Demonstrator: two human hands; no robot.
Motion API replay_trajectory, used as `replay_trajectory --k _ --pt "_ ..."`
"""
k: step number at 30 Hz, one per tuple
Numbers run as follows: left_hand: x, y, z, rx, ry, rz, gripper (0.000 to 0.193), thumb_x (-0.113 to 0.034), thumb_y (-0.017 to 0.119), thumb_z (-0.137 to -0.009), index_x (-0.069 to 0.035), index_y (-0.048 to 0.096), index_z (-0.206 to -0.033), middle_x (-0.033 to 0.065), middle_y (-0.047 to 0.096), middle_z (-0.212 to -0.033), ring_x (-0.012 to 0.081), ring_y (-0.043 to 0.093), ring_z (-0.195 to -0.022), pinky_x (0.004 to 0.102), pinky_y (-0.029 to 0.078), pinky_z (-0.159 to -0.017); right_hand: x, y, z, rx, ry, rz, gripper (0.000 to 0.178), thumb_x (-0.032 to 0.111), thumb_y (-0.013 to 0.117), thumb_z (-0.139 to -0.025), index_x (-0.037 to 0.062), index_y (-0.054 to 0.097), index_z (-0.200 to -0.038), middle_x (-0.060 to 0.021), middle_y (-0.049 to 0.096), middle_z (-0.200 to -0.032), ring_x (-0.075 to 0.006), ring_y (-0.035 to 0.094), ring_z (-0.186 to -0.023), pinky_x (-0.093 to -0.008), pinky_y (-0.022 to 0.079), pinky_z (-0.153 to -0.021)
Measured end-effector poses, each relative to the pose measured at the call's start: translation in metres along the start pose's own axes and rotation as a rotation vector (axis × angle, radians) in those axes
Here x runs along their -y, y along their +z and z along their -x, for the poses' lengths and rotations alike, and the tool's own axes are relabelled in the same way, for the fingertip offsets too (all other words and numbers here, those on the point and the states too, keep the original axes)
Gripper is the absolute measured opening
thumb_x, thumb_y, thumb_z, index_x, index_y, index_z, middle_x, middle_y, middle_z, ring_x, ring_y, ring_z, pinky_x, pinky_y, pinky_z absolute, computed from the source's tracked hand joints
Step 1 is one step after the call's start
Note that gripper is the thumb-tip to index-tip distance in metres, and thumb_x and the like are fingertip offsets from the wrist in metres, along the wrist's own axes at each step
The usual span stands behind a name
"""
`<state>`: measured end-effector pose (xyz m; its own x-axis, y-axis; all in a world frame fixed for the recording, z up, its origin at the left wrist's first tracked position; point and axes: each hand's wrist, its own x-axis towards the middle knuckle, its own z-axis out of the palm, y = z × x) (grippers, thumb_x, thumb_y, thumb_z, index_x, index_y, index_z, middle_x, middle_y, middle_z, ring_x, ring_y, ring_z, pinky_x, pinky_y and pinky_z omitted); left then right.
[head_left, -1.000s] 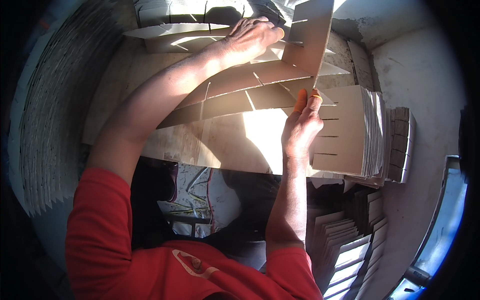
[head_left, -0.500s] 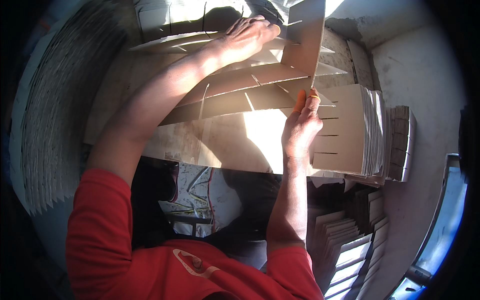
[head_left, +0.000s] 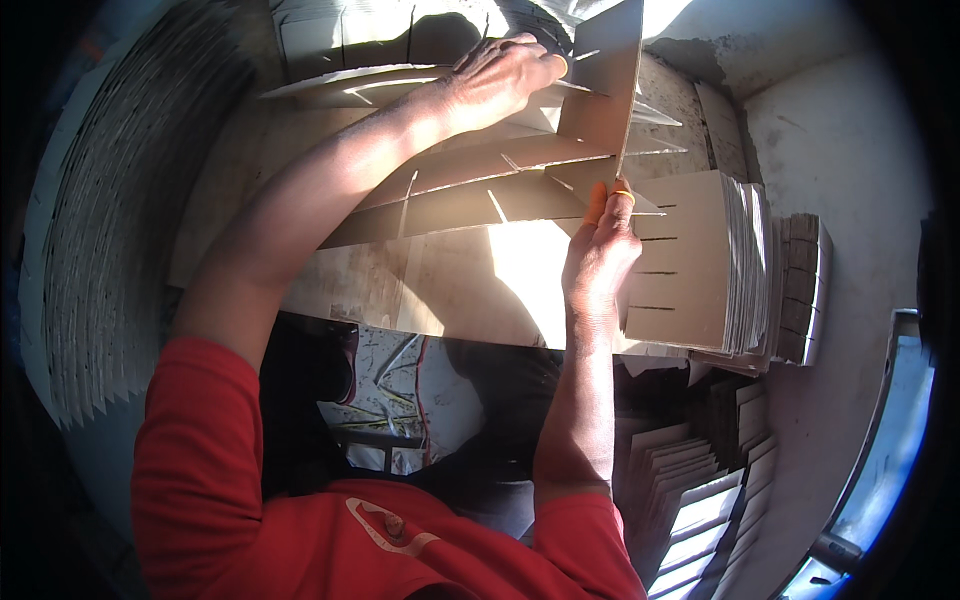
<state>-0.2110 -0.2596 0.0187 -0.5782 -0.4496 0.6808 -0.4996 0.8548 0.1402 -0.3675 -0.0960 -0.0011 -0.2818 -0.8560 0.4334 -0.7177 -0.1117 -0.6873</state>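
My left hand (head_left: 500, 78) reaches far forward and grips the top of an upright slotted cardboard strip (head_left: 604, 90). My right hand (head_left: 600, 245) pinches the lower edge of the same strip. The strip stands crosswise over long slotted cardboard strips (head_left: 470, 185) that lie side by side on a cardboard-covered work surface (head_left: 440, 290). Together they form a partial grid.
A thick stack of slotted cardboard strips (head_left: 700, 260) lies to the right of my right hand. More stacked cardboard strips (head_left: 690, 500) sit at lower right. A tall curved pile of cardboard sheets (head_left: 110, 230) fills the left side. A grey wall (head_left: 850, 150) rises at right.
The upright strip has shifted slightly right and down into the long strips. My left hand has moved along its top edge; my right hand stays at its lower edge.
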Motion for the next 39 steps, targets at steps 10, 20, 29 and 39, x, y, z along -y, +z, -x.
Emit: replay_trajectory --k 10,20,29,39 --pt "-0.017 -0.035 -0.006 0.237 -0.207 0.353 0.027 -0.014 0.071 -0.073 0.001 0.049 -0.072 0.0112 0.055 -0.067 0.0278 0.055 -0.068 0.0384 0.043 -0.063 -0.014 0.018 0.0 -0.105 0.147 -0.188 0.032 0.025 0.036 -0.104 -0.0014 0.053 -0.11 -0.0144 0.065 -0.094 -0.0126 0.058 -0.088 -0.0292 0.047 -0.087" --pt "0.059 -0.01 -0.031 0.372 -0.332 -0.351 0.049 -0.031 0.077 -0.072 0.002 0.053 -0.099 0.0139 0.061 -0.093 0.0281 0.054 -0.101 0.042 0.047 -0.083 -0.006 0.006 0.002 -0.078 -0.177 0.104 0.026 0.001 0.057 -0.091 -0.0037 0.046 -0.114 -0.0255 0.062 -0.109 -0.0387 0.065 -0.09 -0.0365 0.057 -0.074" --pt "0.092 0.042 -0.017 0.366 -0.189 -0.528 0.034 -0.007 0.064 -0.075 0.002 0.053 -0.107 0.0126 0.057 -0.104 0.0263 0.051 -0.107 0.0414 0.044 -0.09 -0.016 0.007 0.001 -0.13 -0.23 0.098 0.025 -0.004 0.055 -0.09 -0.0034 0.046 -0.113 -0.0256 0.061 -0.113 -0.0327 0.067 -0.089 -0.032 0.057 -0.073" --pt "0.083 0.029 -0.011 0.183 -0.104 -0.407 0.015 -0.004 0.057 -0.077 -0.006 0.059 -0.092 0.0068 0.056 -0.09 0.0233 0.053 -0.099 0.0357 0.048 -0.086 -0.015 0.006 0.0 -0.153 -0.307 0.117 0.03 -0.003 0.057 -0.089 -0.0038 0.047 -0.117 -0.0252 0.063 -0.107 -0.034 0.068 -0.085 -0.034 0.058 -0.07"
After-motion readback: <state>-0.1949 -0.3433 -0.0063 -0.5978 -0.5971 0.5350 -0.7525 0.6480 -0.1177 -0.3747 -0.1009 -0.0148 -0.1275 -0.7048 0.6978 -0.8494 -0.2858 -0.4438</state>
